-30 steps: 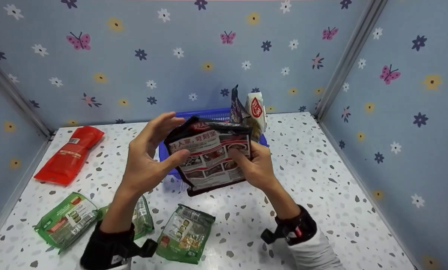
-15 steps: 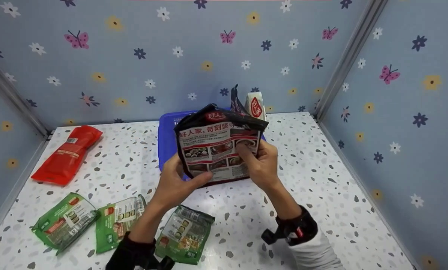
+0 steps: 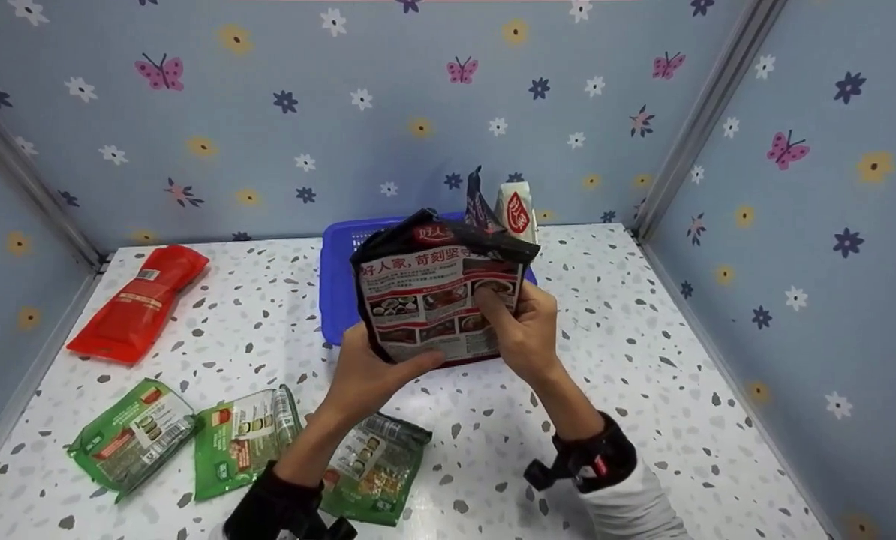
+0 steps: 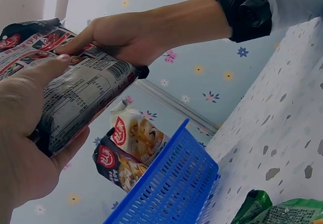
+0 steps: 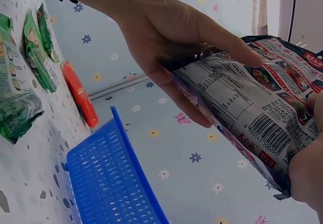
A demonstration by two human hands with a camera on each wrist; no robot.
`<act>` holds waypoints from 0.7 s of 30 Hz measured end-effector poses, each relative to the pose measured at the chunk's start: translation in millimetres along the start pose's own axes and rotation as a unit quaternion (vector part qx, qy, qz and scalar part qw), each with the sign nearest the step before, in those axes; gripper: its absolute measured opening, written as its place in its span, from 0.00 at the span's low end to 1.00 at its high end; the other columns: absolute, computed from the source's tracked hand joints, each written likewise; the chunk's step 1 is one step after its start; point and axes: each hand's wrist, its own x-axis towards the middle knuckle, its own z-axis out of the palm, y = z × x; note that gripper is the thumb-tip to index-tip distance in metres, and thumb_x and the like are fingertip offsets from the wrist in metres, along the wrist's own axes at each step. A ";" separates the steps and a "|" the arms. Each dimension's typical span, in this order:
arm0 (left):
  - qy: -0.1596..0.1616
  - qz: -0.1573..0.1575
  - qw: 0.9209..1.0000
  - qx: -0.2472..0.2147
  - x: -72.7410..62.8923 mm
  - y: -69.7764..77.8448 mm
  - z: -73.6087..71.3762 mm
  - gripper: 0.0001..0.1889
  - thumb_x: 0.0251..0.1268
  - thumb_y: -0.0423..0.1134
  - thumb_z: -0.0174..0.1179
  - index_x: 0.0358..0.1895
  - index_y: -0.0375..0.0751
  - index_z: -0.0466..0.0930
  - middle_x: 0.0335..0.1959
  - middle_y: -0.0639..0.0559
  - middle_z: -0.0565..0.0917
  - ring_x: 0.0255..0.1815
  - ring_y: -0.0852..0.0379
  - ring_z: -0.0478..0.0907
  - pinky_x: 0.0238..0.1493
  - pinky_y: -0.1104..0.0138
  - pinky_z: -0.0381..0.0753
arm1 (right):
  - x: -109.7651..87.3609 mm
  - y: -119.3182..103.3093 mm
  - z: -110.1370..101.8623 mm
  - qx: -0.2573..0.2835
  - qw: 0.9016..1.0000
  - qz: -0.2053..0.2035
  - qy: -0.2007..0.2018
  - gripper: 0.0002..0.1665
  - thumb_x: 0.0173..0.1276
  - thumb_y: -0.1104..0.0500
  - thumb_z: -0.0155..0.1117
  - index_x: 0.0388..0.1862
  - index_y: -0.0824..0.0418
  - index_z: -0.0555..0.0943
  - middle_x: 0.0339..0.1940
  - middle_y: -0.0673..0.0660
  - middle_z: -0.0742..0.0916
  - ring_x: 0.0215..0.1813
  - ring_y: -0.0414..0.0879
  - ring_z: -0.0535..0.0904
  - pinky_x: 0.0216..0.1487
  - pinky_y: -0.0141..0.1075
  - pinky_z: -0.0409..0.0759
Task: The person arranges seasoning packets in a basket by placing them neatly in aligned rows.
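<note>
The left grip (image 3: 364, 381) and right grip (image 3: 529, 334) hold the dark pouch (image 3: 434, 291) by its lower left corner and right edge, up in front of the blue basket (image 3: 335, 300), and it looks plump, soft and slick, probably surest held by both sides.

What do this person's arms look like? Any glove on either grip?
No gloves: the left grip and right grip are bare. Each wrist wears a black band with a black gadget sticking out. The right band has a red mark, and a pale, wrinkled sleeve above it.
</note>
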 end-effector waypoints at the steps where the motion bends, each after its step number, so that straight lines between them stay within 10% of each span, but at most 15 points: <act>1: 0.002 0.000 1.000 0.002 -0.4 -0.6 0.3 0.31 0.67 0.33 0.82 0.71 0.43 0.83 0.63 0.43 0.92 0.61 0.55 0.93 0.65 0.57 0.93 | -0.3 0.4 0.2 0.000 1.000 0.000 0.000 0.10 0.79 0.75 0.64 0.53 0.78 0.86 0.44 0.73 0.95 0.42 0.41 0.96 0.39 0.37 0.94; 21: 0.009 0.038 0.999 0.004 2.8 -7.9 2.5 0.28 0.67 0.28 0.80 0.69 0.41 0.85 0.61 0.42 0.93 0.59 0.55 0.94 0.59 0.58 0.95 | -1.8 3.3 -0.8 0.013 1.000 0.007 0.003 0.09 0.80 0.73 0.63 0.53 0.76 0.86 0.42 0.72 0.94 0.40 0.42 0.96 0.38 0.37 0.94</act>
